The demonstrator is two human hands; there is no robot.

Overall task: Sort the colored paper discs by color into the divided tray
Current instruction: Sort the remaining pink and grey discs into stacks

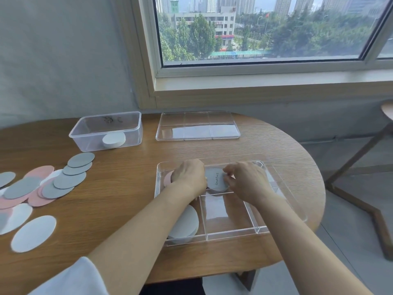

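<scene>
Nearest you, a white stack (pixel 187 222) sits in the tray's (pixel 234 232) near-left compartment. Beyond it, your right hand (pixel 246 180) pinches the edge of a grey disc (pixel 215 180) lying in the far-middle compartment. Your left hand (pixel 188 176) lies knuckles-up over a pink disc (pixel 168 179) in the far-left one, its fingers hidden, so I cannot tell whether it grips anything. You look to be seating the grey disc. Next, let go once it lies flat, then reach left to the loose pile (pixel 53 184). Farther off stand a tub (pixel 106 130) and lid (pixel 197 126).
</scene>
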